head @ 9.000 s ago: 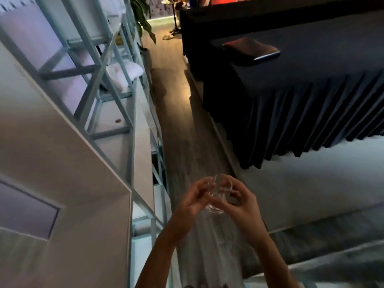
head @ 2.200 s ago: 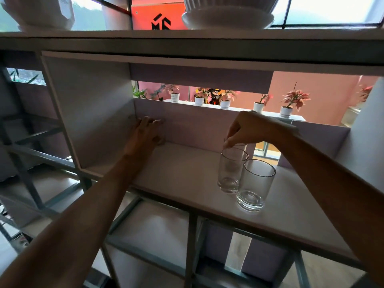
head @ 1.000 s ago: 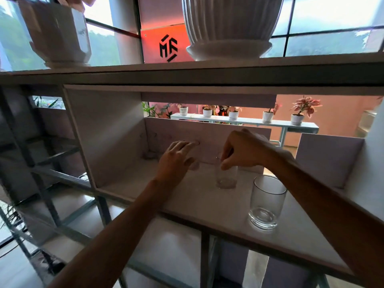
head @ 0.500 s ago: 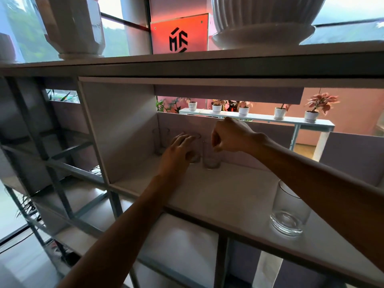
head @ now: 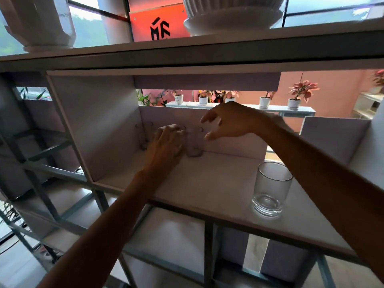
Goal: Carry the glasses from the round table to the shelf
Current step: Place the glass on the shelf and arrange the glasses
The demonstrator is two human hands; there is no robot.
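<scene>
**Glasses on shelf, both hands at the back panel**

The right hand (head: 227,121) hung open, fingers spread, thumb apart, holding nothing. Just below and left of its fingertips a clear tumbler (head: 194,143) stood upright on the shelf board (head: 207,183), against the back panel. The left hand (head: 168,147) lay just left of that tumbler, knuckles bent. Whether it gripped anything could not be told; the view was dim there, and possibly another glass stood behind it. Further left of the left hand, a corner glass (head: 145,135) stood upright. Beneath the right forearm, near the front edge, a wide glass (head: 270,190) stood upright, well apart from both hands.
</scene>
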